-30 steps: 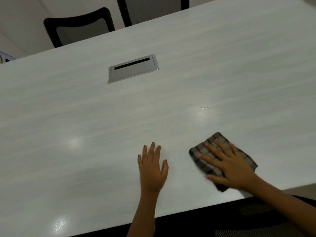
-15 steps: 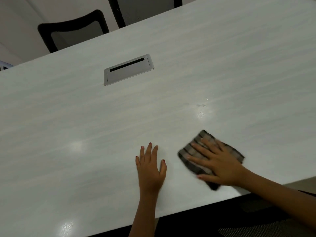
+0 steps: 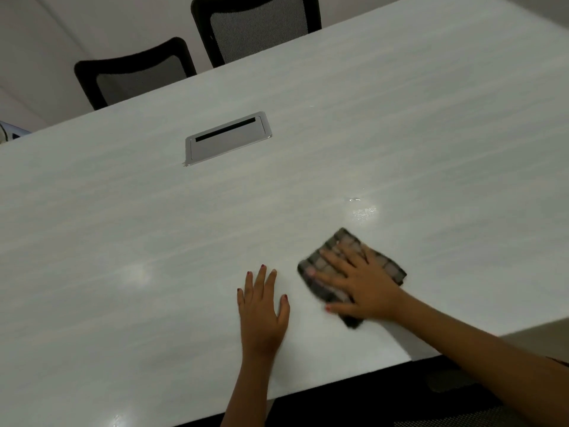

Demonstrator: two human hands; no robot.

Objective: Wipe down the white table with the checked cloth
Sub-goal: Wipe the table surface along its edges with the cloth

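Cloth (image 3: pixel 341 240) nearer left hand (image 3: pixel 261 312) (just beside)

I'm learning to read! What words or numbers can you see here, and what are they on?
None: no word, number or sign can be read.
The white table, the checked cloth under the right hand, the grey hatch and the black chairs show plain surfaces.
The scrap at the left edge is too cut off to tell.
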